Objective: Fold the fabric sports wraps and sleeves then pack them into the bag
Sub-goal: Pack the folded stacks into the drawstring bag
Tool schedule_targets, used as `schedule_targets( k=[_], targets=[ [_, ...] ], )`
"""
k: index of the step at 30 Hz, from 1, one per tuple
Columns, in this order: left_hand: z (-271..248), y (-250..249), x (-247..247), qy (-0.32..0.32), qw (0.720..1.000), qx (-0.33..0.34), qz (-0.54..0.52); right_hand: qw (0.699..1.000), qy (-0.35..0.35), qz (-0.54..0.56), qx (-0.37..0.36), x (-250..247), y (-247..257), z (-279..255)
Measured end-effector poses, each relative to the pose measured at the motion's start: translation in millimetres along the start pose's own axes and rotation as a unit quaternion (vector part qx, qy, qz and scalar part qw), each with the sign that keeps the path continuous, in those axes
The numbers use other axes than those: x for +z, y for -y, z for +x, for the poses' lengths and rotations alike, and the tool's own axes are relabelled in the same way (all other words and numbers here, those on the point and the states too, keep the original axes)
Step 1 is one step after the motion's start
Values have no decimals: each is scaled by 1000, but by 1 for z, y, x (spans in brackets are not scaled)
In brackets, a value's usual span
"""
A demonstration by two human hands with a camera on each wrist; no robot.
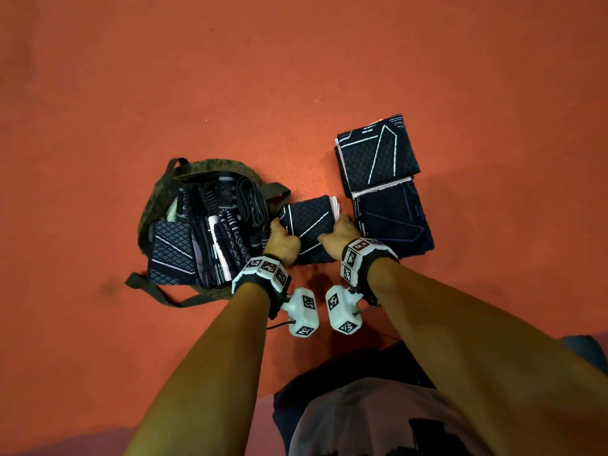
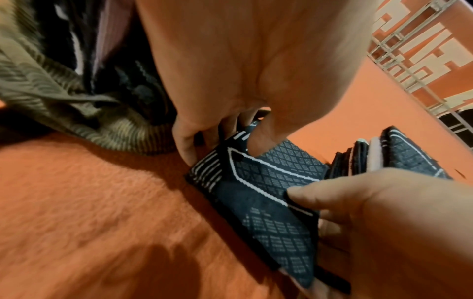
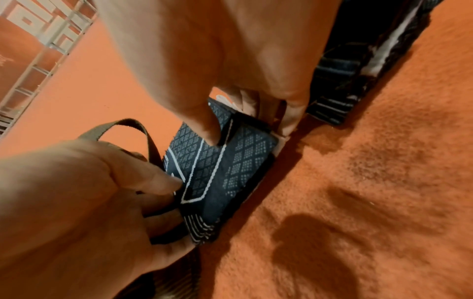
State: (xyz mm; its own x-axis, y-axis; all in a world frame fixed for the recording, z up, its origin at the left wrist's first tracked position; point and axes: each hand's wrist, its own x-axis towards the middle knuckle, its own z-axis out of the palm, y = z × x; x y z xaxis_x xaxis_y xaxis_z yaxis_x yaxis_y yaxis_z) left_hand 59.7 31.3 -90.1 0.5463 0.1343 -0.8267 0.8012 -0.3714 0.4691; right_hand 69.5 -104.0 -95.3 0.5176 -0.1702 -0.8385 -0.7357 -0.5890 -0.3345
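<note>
Both hands (image 1: 283,240) (image 1: 339,236) hold folded wrap (image 1: 307,225) beside bag (image 1: 148,218) — no legible writing.

Open orange carpet (image 1: 296,77) lies beyond; bag (image 1: 158,192) left and folded stacks (image 1: 378,153) right hem the middle.

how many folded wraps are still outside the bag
3: one folded wrap gripped between left hand and right hand, two lying right of it, far and near. More may hide beneath.
</note>
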Motion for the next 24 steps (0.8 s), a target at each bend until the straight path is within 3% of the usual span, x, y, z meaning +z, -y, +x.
schedule_targets(
  k=[6, 14, 20, 24],
  targets=[
    [9, 3, 5, 13, 998, -9, -58, 1000, -4, 19, -11, -8, -1, -3],
    [44, 20, 5, 5, 997, 38, -67, 995, -19, 80, -64, -23, 0, -19],
    [-5, -10, -11, 6, 990, 103, -95, 988, -57, 95, -110, -34, 7, -42],
    [-70, -41, -32, 1, 986, 137, -94, 982, -66, 106, -139, -34, 18, -56]
  ],
)
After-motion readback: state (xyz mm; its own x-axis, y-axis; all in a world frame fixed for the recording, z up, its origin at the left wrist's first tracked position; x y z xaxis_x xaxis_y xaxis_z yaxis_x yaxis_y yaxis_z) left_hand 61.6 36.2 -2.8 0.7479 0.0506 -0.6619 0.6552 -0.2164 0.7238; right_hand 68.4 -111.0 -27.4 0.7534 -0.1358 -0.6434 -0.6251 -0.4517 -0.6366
